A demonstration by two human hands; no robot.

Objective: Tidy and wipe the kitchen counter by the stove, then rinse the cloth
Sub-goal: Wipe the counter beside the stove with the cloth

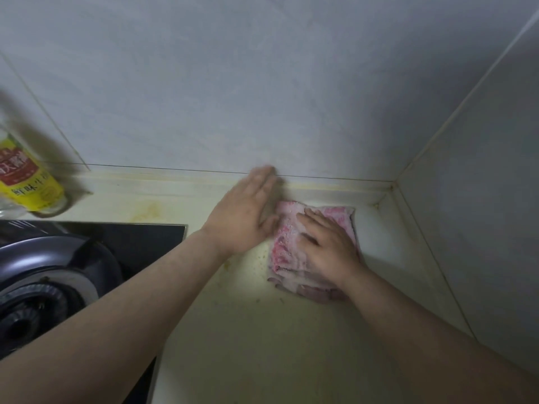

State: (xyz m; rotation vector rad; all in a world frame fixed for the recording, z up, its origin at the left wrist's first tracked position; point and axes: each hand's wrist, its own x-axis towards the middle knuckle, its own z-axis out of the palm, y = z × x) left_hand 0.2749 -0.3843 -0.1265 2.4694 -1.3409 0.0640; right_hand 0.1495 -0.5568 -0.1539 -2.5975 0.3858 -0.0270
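Note:
A pink and white cloth (pixel 287 243) lies folded on the cream counter (pixel 256 330), close to the back corner. My right hand (pixel 326 246) lies flat on top of the cloth with its fingers spread and pressing down. My left hand (pixel 248 211) is stretched out flat just left of the cloth, fingers straight, its fingertips near the back wall edge and its side against the cloth's left edge. Small crumbs and stains speckle the counter beside the cloth.
A black glass stove (pixel 128 237) with a burner (pixel 32 310) and a dark pan edge fills the lower left. A bottle with a yellow and red label (pixel 27 179) stands at the back left. Tiled walls (pixel 262 83) meet in a corner on the right.

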